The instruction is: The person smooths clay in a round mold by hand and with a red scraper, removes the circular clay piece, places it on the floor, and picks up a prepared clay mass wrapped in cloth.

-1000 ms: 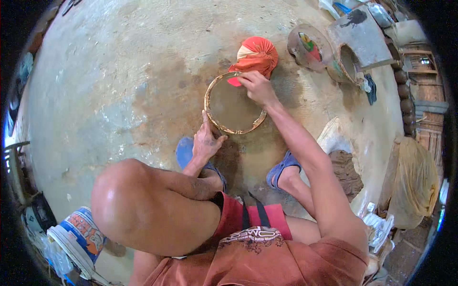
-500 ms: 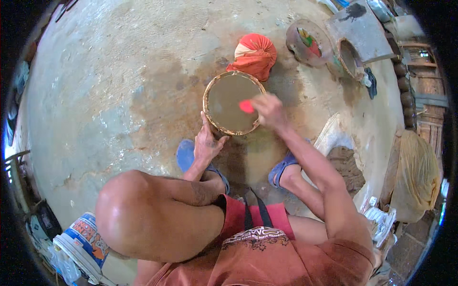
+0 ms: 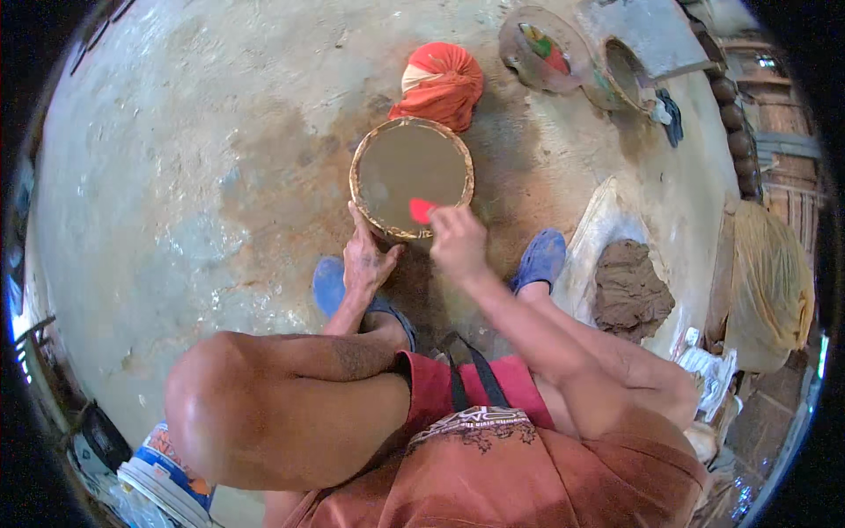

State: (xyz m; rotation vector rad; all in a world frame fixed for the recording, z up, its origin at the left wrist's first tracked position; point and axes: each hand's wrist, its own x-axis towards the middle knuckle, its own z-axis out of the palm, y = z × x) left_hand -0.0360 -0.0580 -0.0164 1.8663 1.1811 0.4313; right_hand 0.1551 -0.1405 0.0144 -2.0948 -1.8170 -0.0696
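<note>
A round mould (image 3: 356,195) with a rough tan rim lies before me, its middle filled level with smooth grey-brown wet clay (image 3: 414,172). Pinched in my right hand (image 3: 459,241) is a small red scraper (image 3: 421,210), held over the near part of the clay, close to the rim. Whether its edge touches the surface I cannot tell. My left hand (image 3: 366,262) rests against the outside of the mould at its near left, fingers stretched along the side and thumb spread apart.
Just beyond the mould sits an orange-red cloth bundle (image 3: 444,84). Blue shoes (image 3: 539,257) flank my hands. To the right, a brown clay lump (image 3: 629,290) lies on a pale sack (image 3: 588,231). Farther off are a shallow basin (image 3: 519,53) and a tilted round container (image 3: 623,75).
My right hand has drawn the red scraper nearer and to the left, toward the near rim. My left hand stays at the mould's side. The whole view has shifted slightly.
</note>
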